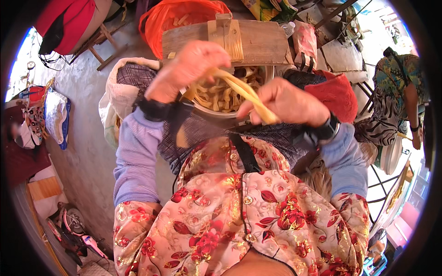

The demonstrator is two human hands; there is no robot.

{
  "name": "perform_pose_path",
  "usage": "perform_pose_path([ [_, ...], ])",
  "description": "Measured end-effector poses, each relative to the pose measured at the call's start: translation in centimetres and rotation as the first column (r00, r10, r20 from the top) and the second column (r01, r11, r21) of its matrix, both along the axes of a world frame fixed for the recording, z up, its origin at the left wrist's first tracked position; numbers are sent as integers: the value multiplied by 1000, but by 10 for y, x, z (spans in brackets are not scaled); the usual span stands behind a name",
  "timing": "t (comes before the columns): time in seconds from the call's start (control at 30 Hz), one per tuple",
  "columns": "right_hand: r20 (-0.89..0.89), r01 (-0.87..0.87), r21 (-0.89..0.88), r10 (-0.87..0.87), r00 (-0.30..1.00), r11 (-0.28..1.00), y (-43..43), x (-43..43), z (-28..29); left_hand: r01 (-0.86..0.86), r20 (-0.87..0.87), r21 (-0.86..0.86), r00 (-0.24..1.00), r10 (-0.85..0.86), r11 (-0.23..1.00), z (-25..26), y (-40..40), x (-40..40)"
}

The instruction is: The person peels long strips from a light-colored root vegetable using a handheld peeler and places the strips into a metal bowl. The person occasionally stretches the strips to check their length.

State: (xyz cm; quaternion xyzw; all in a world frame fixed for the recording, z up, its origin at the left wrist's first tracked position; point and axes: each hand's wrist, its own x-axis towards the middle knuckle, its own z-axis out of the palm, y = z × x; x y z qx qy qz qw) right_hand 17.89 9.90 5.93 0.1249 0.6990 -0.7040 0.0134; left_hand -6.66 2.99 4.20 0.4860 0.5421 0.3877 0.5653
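Note:
A pale yellow, folded strip of material that I cannot identify stretches between my two hands. Its upper end is at the fingers of my left hand, which is blurred. My right hand holds the strip near its lower end, which sticks out below the fingers. Beneath both hands is a round metal basin full of similar yellowish knotted pieces. A wooden board lies across the far side of the basin.
An orange plastic bag with some pieces in it lies beyond the board. A red cloth is at the right of my lap, a white sack at the left. A person stands at the far right.

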Motion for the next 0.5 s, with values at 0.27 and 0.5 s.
perform_pose_path([
  [0.27, -44, 418, -638, -572, 819, 647, -1, -8, -43, -138, 513, -248, 821, 251, 959, -25, -36, 67],
  [0.5, -41, 778, 53, -778, 627, 625, -10, -11, -50, -110, 29, 396, 994, 107, 912, -45, -12, 72],
])
